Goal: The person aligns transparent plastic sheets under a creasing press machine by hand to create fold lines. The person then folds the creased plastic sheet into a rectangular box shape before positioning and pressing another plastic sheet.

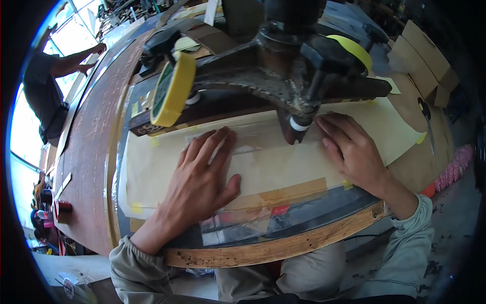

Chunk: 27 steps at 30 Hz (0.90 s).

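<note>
My left hand lies with its fingers spread on a cream sheet, beside a strip of clear plastic. On the other side, my right hand rests on the same sheet, its fingers stretched out and its thumb apart. Between both hands, the pointed dark foot of a metal machine comes down at the plastic. A white ring sits round this foot. Neither hand grips anything I can see. Brown tape runs along the sheet's near edge.
A dark bar lies across the sheet behind the foot. Yellow tape rolls hang at the machine's sides. The table has a wooden front edge. Screwdriver-like tool and cardboard box are at right. Another person stands far left.
</note>
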### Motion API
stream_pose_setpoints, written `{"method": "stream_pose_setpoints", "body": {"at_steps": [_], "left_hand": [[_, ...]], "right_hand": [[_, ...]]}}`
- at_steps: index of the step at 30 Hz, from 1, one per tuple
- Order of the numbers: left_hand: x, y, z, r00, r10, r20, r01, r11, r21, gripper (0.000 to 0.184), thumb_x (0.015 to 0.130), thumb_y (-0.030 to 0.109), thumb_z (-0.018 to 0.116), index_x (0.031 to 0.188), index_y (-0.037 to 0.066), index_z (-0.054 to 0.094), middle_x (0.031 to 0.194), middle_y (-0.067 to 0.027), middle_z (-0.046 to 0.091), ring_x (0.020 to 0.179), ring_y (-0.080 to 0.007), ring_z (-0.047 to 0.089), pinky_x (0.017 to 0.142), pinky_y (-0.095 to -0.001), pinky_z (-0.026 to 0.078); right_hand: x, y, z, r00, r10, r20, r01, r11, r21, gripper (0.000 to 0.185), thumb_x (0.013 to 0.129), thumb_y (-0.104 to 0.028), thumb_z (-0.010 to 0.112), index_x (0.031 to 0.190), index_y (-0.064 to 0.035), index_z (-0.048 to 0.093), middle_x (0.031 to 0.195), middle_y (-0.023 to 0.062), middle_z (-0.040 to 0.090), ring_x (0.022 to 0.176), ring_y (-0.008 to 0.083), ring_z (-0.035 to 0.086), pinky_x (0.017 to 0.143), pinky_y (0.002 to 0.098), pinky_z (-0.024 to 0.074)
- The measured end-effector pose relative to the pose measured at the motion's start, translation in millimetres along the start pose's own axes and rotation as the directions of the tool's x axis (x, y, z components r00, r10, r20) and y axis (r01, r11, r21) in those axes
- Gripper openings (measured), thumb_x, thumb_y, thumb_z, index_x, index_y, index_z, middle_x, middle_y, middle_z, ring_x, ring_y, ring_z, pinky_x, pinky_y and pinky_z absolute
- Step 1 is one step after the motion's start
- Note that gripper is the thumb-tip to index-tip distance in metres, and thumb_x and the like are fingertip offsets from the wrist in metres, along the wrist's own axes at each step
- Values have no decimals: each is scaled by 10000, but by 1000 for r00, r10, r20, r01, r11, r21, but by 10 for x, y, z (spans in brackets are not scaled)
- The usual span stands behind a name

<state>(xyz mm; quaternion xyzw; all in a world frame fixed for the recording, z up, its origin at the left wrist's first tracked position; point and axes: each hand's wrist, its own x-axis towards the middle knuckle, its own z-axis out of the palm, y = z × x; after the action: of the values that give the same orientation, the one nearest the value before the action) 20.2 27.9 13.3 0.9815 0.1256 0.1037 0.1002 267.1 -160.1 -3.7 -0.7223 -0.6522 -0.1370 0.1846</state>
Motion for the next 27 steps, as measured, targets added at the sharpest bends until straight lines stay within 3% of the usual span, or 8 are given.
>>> {"method": "stream_pose_setpoints", "body": {"at_steps": [2, 6, 8, 10, 14, 20, 27], "left_hand": [[16, 27, -4, 1000, 8, 5, -8, 1000, -2, 626, 841, 248, 594, 1385, -23, 446, 1398, -229, 427, 1283, -384, 429, 1081, -492, 357], [42, 56, -20, 999, 6, 35, -5, 999, -34, 638, 840, 207, 551, 1415, -30, 409, 1419, -248, 415, 1328, -408, 397, 1116, -570, 275], [48, 58, 17, 999, -7, 36, 8, 1000, -30, 642, 846, 215, 549, 1425, -21, 404, 1438, -250, 404, 1348, -408, 380, 1124, -566, 260], [56, 67, 18, 996, -49, 71, 51, 998, -30, 642, 889, 275, 491, 1458, 1, 381, 1489, -252, 363, 1392, -423, 330, 1162, -530, 209], [53, 47, 27, 997, -50, 58, 53, 998, -41, 650, 870, 244, 553, 1449, -3, 390, 1476, -243, 375, 1391, -399, 338, 1146, -553, 208], [30, 99, -13, 992, -129, -1, 127, 977, 170, 618, 866, 293, 612, 1431, 94, 461, 1459, -267, 372, 1316, -403, 400, 1099, -531, 282], [1, 77, -1, 989, -150, 16, 145, 974, 172, 603, 867, 322, 622, 1419, 125, 483, 1455, -271, 378, 1305, -397, 407, 1081, -531, 286]], "right_hand": [[-8, 0, -84, 999, -15, 44, 20, 995, -98, 379, 897, -192, 630, 1212, 18, 600, 1217, 192, 610, 1140, 332, 586, 975, 419, 489], [-78, 52, -32, 998, 39, 47, -39, 999, -13, 389, 899, -178, 614, 1222, 35, 581, 1216, 207, 606, 1188, 326, 564, 994, 406, 485], [-77, 74, -20, 994, 101, 40, -103, 993, 63, 392, 900, -170, 607, 1221, 51, 571, 1233, 213, 595, 1205, 327, 552, 1009, 402, 478], [-52, 134, -60, 996, 64, 69, -71, 993, 96, 396, 899, -172, 610, 1215, 63, 565, 1261, 213, 579, 1194, 337, 556, 1012, 399, 478], [-44, 178, -97, 995, 39, 96, -52, 989, 136, 405, 881, -168, 624, 1202, 70, 560, 1302, 212, 554, 1181, 332, 561, 1011, 403, 476], [-11, 174, -128, 991, 17, 134, -9, 998, -58, 430, 865, -194, 620, 1222, 38, 561, 1342, 176, 538, 1198, 295, 546, 1029, 461, 424], [-13, 228, -97, 989, 28, 142, -30, 999, 15, 453, 872, -197, 608, 1256, 29, 529, 1364, 172, 518, 1232, 300, 515, 1047, 496, 395]]}}
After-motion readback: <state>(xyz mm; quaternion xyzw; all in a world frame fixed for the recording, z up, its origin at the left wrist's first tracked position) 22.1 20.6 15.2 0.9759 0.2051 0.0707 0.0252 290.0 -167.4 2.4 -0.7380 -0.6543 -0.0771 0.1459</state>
